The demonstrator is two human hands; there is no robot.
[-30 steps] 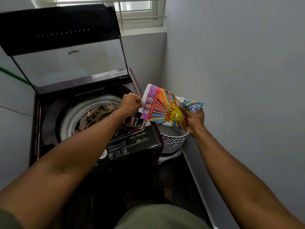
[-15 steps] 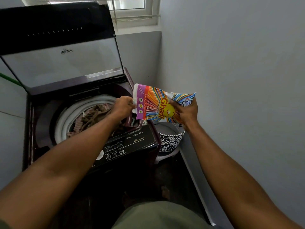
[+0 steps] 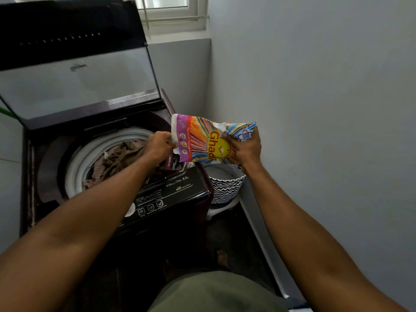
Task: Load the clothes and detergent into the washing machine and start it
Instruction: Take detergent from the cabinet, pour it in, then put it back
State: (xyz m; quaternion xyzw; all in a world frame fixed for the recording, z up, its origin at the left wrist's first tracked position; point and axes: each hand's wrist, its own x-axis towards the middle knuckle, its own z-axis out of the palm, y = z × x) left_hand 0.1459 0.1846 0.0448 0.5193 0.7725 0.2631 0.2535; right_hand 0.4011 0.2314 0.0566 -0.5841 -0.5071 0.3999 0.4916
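A colourful "Ghadi" detergent packet (image 3: 202, 143) is held sideways over the right front corner of the top-loading washing machine (image 3: 175, 194). My left hand (image 3: 158, 145) pinches the packet's left end, and my right hand (image 3: 245, 149) grips its crumpled right end. The machine's lid (image 3: 78, 82) stands open. Brown and striped clothes (image 3: 119, 158) lie in the white-rimmed drum (image 3: 76, 167). A small dark detergent drawer (image 3: 170, 162) sits just below my left hand, partly hidden by it.
The control panel (image 3: 157, 201) with its buttons faces me at the machine's front. A black-and-white zigzag basket (image 3: 225, 188) stands on the floor between machine and right wall (image 3: 315, 109). A window (image 3: 175, 14) is at the back.
Both hands and the packet have kept their grip and stayed over the machine's right front corner. The view has shifted slightly.
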